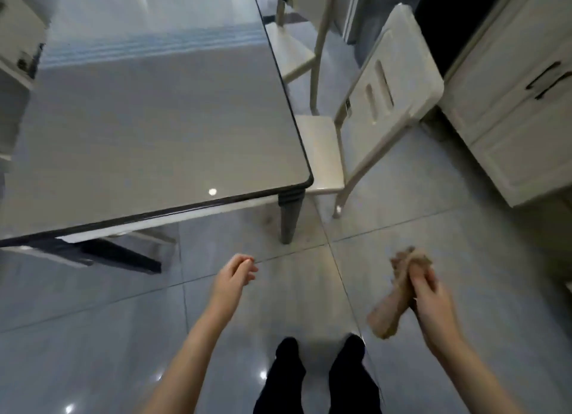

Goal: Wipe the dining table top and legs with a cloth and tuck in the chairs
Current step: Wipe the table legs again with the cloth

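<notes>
From the head view, both forearms reach forward and down over the glossy grey tiled floor [402, 203], bare to the lower edge of the frame. The left hand [236, 273] hangs in the air, palm turned inward, fingers loosely curled toward the thumb and holding nothing. The right hand [428, 293] is level with it and well apart to the side, its fingers wrapped round a bunched tan cloth [387, 314]. One crumpled end of the cloth sticks out above the fingers and the longer end droops below the palm, toward the left hand. The cloth is blurred, so its folds cannot be made out. Ahead of the left hand and well apart from it stands the desk [148, 119], with a shiny pale top and a dark rim. Its rounded near corner lies ahead of the gap between the hands, and a grey tapered desk leg [289, 218] drops from that corner to the floor. Ahead of the right hand a cream chair [387, 82] stands beside the desk's right edge, most of its seat showing and its slotted back away from the desk. A second cream chair [291, 51] stands farther along the same edge. A cream cabinet [510, 104] with dark handles lies to the right, beyond the right hand. Between the forearms, below both hands, are the person's dark trouser legs [288, 376].
</notes>
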Available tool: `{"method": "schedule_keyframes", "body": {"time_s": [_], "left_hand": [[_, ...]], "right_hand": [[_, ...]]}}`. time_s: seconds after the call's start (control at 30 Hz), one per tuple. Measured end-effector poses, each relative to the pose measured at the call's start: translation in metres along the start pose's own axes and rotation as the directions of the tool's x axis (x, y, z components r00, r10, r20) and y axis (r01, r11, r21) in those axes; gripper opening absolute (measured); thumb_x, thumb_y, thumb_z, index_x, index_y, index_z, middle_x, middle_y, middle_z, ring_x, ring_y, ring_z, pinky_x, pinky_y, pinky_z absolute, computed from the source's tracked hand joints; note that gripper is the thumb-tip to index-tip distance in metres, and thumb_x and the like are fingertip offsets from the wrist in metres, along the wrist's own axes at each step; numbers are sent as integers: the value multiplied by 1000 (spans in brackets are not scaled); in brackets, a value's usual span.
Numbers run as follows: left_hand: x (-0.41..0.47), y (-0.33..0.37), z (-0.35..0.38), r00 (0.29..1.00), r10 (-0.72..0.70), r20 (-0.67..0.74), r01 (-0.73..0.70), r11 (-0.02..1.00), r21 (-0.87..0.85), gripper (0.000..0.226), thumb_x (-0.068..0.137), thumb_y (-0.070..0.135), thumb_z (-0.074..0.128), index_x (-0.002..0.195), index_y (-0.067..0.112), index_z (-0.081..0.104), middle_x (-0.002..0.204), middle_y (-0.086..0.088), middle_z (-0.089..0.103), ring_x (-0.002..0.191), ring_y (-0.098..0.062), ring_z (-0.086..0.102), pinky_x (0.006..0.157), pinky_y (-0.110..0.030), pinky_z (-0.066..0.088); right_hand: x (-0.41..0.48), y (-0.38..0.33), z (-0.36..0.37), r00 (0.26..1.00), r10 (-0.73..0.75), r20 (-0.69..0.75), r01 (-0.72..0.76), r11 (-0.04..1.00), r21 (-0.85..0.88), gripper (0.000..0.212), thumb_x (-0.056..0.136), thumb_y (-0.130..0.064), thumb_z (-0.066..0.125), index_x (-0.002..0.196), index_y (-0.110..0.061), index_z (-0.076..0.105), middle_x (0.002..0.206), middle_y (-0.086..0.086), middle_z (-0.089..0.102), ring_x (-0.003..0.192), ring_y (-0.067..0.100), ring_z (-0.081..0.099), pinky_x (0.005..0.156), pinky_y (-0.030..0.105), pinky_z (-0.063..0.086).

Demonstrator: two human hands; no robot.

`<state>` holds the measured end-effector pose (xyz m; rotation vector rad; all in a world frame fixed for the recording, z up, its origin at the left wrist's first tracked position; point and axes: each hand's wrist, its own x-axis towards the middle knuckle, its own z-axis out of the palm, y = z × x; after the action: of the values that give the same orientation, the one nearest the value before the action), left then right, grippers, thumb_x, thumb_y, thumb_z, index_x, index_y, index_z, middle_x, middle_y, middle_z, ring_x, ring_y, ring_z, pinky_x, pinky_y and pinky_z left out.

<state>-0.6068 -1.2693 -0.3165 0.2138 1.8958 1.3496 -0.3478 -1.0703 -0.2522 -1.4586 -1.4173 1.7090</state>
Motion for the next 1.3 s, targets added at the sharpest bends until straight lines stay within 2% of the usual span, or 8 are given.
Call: {"method": "schedule_keyframes", "body": {"time_s": [0.27, 0.43, 0.53, 0.7, 0.87, 1.03, 1.17, 1.3], "left_hand": [[138, -72, 56, 996, 31, -82, -34, 999, -32, 10, 97, 19, 50, 100, 22, 59, 100, -8, 66, 91, -25, 62, 77, -27, 48], [257, -146, 106, 979, 188, -76, -190, 982, -18, 21, 99, 29, 45, 117, 36, 53, 124, 5, 59, 116, -15, 56, 104, -33, 42], [315, -176, 130, 953, 298, -65, -302, 950, -81, 48, 97, 44, 40, 143, 32, 35, 142, 16, 43, 127, 7, 42, 104, -11, 33], [373, -197, 152, 830, 556, -37, -552, 811, -194, 48, 78, 59, 40, 122, 41, 45, 111, 38, 54, 102, 22, 50, 92, -6, 43], [428, -221, 155, 637, 769, -50, -757, 613, -225, 54, 87, 63, 44, 125, 25, 54, 127, 10, 62, 124, -5, 52, 101, -22, 42], [432, -220, 158, 613, 787, -72, -785, 596, -169, 81, 78, 77, 40, 134, 19, 47, 129, 2, 59, 118, -7, 57, 99, -24, 44], [419, -221, 157, 661, 749, -46, -745, 647, -165, 75, 75, 78, 41, 134, 33, 45, 123, 16, 59, 111, 0, 58, 86, -18, 45], [415, -222, 159, 690, 719, -80, -719, 668, -194, 86, 66, 82, 45, 135, 31, 46, 127, 11, 59, 116, -7, 56, 94, -25, 44]], "right_hand": [[189, 70, 97, 963, -171, 206, 178, 984, -16, 52, 81, -67, 57, 113, -27, 66, 108, -8, 71, 105, 7, 65, 90, 25, 53], [284, 156, 157, 886, -371, 277, 349, 928, 128, 40, 91, -42, 51, 127, -26, 58, 115, -6, 67, 107, 6, 63, 88, 22, 50], [324, 196, 190, 803, -531, 270, 488, 846, 213, 36, 92, -37, 52, 124, -20, 56, 113, -11, 68, 105, 5, 63, 87, 26, 49], [362, 239, 247, 520, -834, 181, 802, 550, 230, 19, 101, -32, 43, 119, -28, 48, 113, -8, 47, 104, -18, 44, 90, 5, 33], [411, 303, 291, 222, -968, -114, 973, 213, 86, 48, 97, -35, 44, 125, 5, 45, 113, 4, 37, 106, 12, 44, 94, 17, 35], [456, 391, 294, 172, -984, -48, 983, 168, 73, 50, 99, -37, 39, 118, 7, 49, 112, 8, 42, 105, 9, 45, 91, 24, 41], [456, 430, 286, 326, -944, 56, 945, 328, 15, 16, 90, -29, 37, 97, -20, 48, 102, 2, 42, 92, 8, 46, 79, 22, 43], [443, 418, 287, 325, -945, 43, 943, 327, 63, 8, 88, -26, 40, 90, -25, 48, 101, 1, 45, 96, 13, 51, 84, 27, 46]]}}
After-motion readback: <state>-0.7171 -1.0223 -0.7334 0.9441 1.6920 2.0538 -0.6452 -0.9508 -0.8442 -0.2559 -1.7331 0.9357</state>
